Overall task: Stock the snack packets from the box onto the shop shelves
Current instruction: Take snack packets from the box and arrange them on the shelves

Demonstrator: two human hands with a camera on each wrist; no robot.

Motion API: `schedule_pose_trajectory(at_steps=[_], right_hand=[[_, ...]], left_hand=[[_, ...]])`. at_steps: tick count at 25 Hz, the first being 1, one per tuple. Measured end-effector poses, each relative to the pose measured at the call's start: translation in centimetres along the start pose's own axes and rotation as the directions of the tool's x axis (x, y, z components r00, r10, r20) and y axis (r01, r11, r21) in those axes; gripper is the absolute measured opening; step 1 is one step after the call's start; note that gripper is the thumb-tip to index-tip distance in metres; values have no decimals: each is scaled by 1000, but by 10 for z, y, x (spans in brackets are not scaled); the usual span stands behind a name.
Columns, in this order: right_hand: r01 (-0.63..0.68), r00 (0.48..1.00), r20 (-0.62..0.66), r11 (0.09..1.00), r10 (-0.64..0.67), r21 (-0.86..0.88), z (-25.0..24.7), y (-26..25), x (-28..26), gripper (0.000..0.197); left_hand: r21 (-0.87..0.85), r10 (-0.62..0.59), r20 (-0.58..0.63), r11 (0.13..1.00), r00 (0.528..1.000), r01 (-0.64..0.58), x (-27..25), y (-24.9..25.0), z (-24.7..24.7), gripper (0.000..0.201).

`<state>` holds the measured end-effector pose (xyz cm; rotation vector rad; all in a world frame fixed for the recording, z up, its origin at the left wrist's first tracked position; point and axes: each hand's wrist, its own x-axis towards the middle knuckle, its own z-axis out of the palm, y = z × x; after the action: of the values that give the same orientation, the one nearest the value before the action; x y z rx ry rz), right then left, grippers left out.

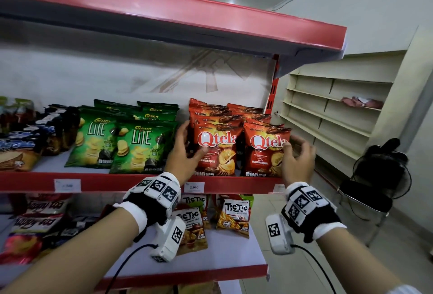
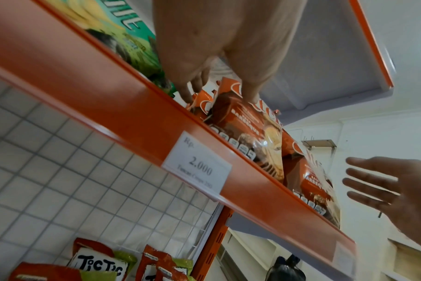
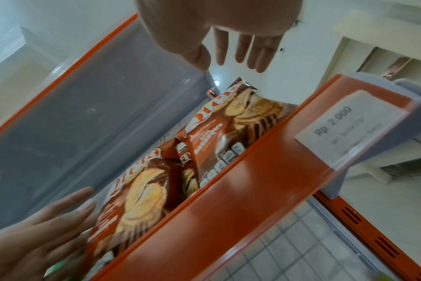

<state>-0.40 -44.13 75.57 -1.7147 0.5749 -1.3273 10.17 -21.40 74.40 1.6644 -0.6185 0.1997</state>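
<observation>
— On the middle shelf (image 1: 145, 182), what do you have at your hands?

— You have 2 rows of red Qtela packets (image 1: 218, 150) standing upright at the shelf's right end, 1 front packet in each row, more stacked behind; the exact count behind is hidden. Your left hand (image 1: 185, 150) rests its fingers along the left side of the left front packet, thumb on its face. Your right hand (image 1: 297, 157) sits at the right edge of the right front packet (image 1: 266, 150), fingers relaxed and spread; from the wrist views it looks just off the packet, holding nothing.

— And beside them?

— You see 2 rows of green Lite packets (image 1: 140, 146) just left of your left hand, then darker packets (image 1: 21, 143) further left. 2 price tags reading 2.000 show on the red shelf lip, 1 below the left row (image 2: 197, 167) and 1 at the shelf's right end (image 3: 349, 127). On the lower shelf (image 1: 234, 258), Tic Tic packets (image 1: 234, 214) stand in 2 rows.

— The box?

— You cannot see it.
</observation>
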Motion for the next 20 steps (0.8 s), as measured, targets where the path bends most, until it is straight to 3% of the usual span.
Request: schedule_pose_trajectory(at_steps=[2, 4, 7, 13, 20], right_hand=[[125, 992, 4, 992, -125, 36, -6, -4, -9, 13], [145, 987, 56, 984, -151, 99, -10, -6, -19, 7], [167, 977, 112, 979, -180, 115, -10, -3, -36, 7], [123, 970, 188, 978, -155, 169, -1, 2, -87, 9], [92, 956, 269, 991, -115, 99, 16, 10, -149, 9]], left_hand=[[-9, 38, -126, 999, 991, -39, -9, 6, -7, 57], [48, 52, -232, 998, 971, -42, -20, 9, -14, 28], [96, 71, -262, 994, 962, -47, -46, 4, -27, 2], [172, 31, -241, 985, 970, 11, -92, -20, -61, 9], [164, -143, -263, 968, 954, 191, -124, -66, -100, 5]])
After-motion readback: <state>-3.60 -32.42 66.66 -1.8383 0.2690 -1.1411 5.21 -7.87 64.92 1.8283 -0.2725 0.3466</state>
